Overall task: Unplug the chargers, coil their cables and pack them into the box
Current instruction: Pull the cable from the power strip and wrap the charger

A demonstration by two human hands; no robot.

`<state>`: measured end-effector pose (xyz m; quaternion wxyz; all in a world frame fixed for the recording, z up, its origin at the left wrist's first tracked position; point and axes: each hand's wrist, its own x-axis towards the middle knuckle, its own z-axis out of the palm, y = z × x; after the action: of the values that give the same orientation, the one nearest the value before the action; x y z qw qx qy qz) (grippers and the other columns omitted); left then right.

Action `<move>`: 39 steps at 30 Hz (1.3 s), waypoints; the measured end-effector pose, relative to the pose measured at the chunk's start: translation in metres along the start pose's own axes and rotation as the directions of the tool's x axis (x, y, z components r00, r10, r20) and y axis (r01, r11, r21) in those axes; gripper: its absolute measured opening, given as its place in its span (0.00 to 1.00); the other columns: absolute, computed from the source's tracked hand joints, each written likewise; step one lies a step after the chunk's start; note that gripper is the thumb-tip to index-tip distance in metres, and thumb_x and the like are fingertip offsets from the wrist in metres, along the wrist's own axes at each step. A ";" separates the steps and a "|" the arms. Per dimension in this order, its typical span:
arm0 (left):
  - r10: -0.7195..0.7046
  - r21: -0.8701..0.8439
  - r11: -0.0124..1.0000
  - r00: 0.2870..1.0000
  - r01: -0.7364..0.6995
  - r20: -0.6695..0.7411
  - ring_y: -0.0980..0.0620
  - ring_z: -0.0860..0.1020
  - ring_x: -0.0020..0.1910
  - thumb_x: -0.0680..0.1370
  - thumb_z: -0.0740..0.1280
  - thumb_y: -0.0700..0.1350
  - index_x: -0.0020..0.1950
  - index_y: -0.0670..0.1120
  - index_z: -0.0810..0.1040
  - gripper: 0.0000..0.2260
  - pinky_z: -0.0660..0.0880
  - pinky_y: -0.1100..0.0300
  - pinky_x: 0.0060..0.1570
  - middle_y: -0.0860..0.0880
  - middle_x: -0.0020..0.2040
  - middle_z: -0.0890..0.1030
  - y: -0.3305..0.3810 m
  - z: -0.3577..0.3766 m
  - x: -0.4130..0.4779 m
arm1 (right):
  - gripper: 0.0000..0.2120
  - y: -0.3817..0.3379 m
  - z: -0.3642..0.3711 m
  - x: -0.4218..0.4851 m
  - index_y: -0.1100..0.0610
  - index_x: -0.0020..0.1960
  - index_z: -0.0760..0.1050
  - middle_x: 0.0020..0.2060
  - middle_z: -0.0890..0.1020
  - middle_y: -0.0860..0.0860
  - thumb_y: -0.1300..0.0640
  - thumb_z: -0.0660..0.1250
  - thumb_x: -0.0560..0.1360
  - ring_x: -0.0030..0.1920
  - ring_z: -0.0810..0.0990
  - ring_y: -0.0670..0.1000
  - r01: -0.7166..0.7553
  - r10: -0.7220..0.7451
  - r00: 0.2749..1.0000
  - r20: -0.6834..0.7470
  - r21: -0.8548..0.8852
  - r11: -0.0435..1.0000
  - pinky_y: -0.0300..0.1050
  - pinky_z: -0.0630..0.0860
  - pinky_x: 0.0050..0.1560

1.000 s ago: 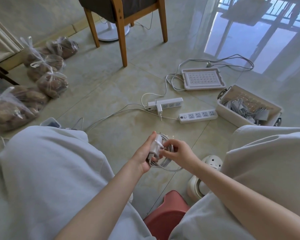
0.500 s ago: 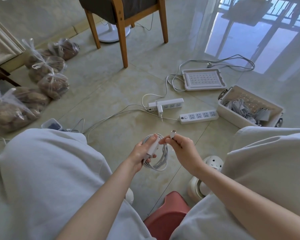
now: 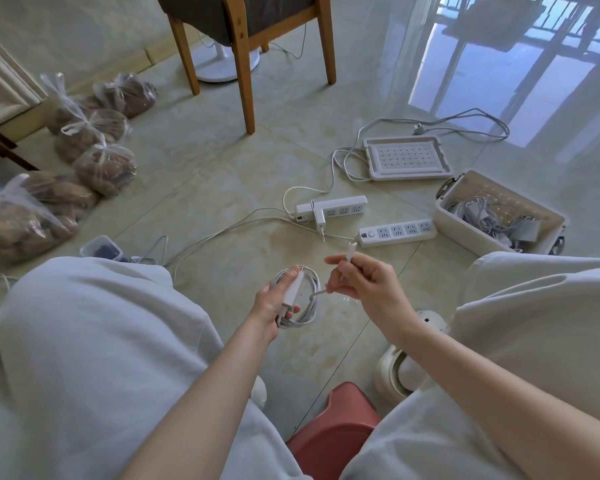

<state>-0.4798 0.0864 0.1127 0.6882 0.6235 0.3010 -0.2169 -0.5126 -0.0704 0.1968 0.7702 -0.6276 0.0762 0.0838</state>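
My left hand (image 3: 274, 304) grips a white charger (image 3: 294, 289) together with its coiled white cable (image 3: 309, 296), low between my knees. My right hand (image 3: 364, 282) pinches the cable's free end, whose connector (image 3: 350, 251) sticks up past my fingers. Another white charger (image 3: 318, 220) sits plugged into the far power strip (image 3: 340, 205), its cable trailing left across the floor. The near power strip (image 3: 397, 232) has nothing plugged in. To the right stands the open white box (image 3: 465, 230) with several chargers and cables inside.
The box's lid (image 3: 407, 158) lies behind the strips with a cord looping round it. Bags of brown produce (image 3: 97, 161) line the left side. A wooden chair (image 3: 246, 60) stands at the back. A red stool (image 3: 336, 427) and a slipper (image 3: 404, 372) are by my legs.
My right hand has pulled the cable's end up and to the right, away from the coil. The coil in my left hand hangs a little lower and more open.
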 end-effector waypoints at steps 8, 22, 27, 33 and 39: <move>0.115 -0.190 0.978 0.978 -0.082 0.175 0.53 0.73 0.30 0.63 0.74 0.61 0.51 0.52 0.79 0.21 0.63 0.67 0.19 0.47 0.45 0.76 0.015 0.014 -0.013 | 0.06 0.013 -0.026 0.022 0.60 0.46 0.72 0.31 0.70 0.51 0.64 0.58 0.79 0.24 0.66 0.44 -0.416 0.414 0.869 -0.273 0.051 0.908 0.33 0.72 0.28; 0.011 -0.225 0.971 0.914 0.088 0.405 0.53 0.73 0.29 0.69 0.70 0.62 0.54 0.45 0.76 0.24 0.60 0.69 0.15 0.46 0.41 0.77 0.024 0.016 -0.022 | 0.12 0.023 -0.025 0.019 0.52 0.56 0.77 0.35 0.77 0.46 0.65 0.61 0.78 0.33 0.69 0.42 -0.283 0.307 0.946 0.109 -0.192 0.940 0.35 0.63 0.38; -0.040 -0.208 0.967 0.890 0.150 0.453 0.53 0.72 0.29 0.71 0.68 0.62 0.52 0.45 0.77 0.22 0.61 0.70 0.15 0.47 0.38 0.77 0.024 0.022 -0.025 | 0.14 0.032 -0.024 0.022 0.64 0.61 0.71 0.40 0.84 0.51 0.68 0.63 0.76 0.39 0.81 0.46 -0.340 0.336 0.940 0.052 0.133 0.931 0.43 0.70 0.52; -0.088 -0.216 0.958 0.913 0.187 0.399 0.52 0.73 0.29 0.71 0.67 0.61 0.50 0.44 0.77 0.21 0.60 0.70 0.15 0.47 0.38 0.77 0.021 0.023 -0.022 | 0.16 0.026 -0.022 0.018 0.66 0.54 0.76 0.42 0.79 0.55 0.70 0.50 0.77 0.39 0.75 0.47 -0.361 0.347 0.933 0.101 0.234 0.903 0.34 0.74 0.41; -0.127 -0.221 0.953 0.933 0.209 0.338 0.51 0.73 0.30 0.66 0.71 0.61 0.56 0.44 0.75 0.27 0.62 0.69 0.15 0.45 0.42 0.75 0.021 0.020 -0.018 | 0.18 0.026 -0.023 0.016 0.68 0.65 0.67 0.59 0.77 0.61 0.73 0.57 0.76 0.57 0.78 0.51 -0.414 0.400 0.910 0.110 0.298 0.860 0.41 0.73 0.62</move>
<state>-0.4762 0.0682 0.1414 0.7803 0.4589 0.2632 -0.3334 -0.5034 -0.0875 0.1642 0.8266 -0.4644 0.2023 0.2453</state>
